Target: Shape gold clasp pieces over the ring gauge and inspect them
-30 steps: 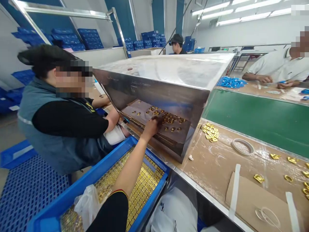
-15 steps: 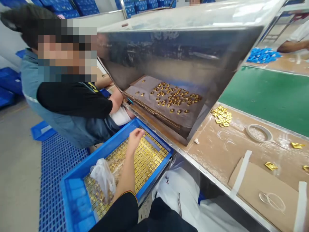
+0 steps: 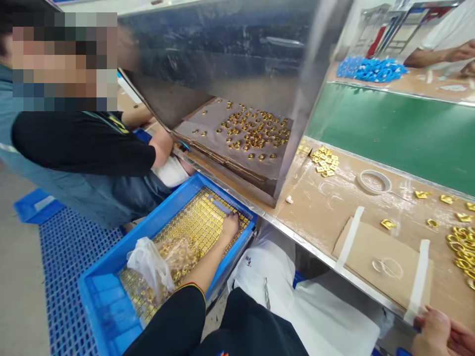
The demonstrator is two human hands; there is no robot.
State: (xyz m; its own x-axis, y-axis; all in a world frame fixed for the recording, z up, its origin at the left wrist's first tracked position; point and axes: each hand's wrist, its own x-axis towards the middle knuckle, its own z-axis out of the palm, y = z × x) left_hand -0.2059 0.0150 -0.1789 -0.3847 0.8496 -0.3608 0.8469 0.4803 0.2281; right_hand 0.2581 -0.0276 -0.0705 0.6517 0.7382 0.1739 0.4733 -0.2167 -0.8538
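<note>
My left hand (image 3: 230, 225) reaches down into a blue tray (image 3: 94, 269), fingers bunched together over rows of small gold-coloured pieces (image 3: 208, 222). Whatever its fingertips may hold is hidden. A greyish strip (image 3: 219, 205) lies on the rows just beyond it. Beside my left forearm, a clear plastic bag (image 3: 148, 262) with gold-coloured fittings sits in the same tray. At the lower right, my right hand (image 3: 438, 331) is curled at the bench's front edge, near a taped cardboard sheet (image 3: 374, 262). The frame cuts it off, and what it pinches cannot be made out.
A metal hood (image 3: 222, 59) covers many gold-coloured rings (image 3: 256, 131). On the bench are gold pieces (image 3: 324, 160), a tape roll (image 3: 374, 182) and a gold pile (image 3: 462, 252). A co-worker (image 3: 74, 143) sits at left; another person's hands (image 3: 460, 52) show beyond the green belt (image 3: 386, 118).
My left hand has dropped from above the tray to its rows, moving toward the tray's near right side. The view has swung right, bringing my right hand and the gold pile into sight.
</note>
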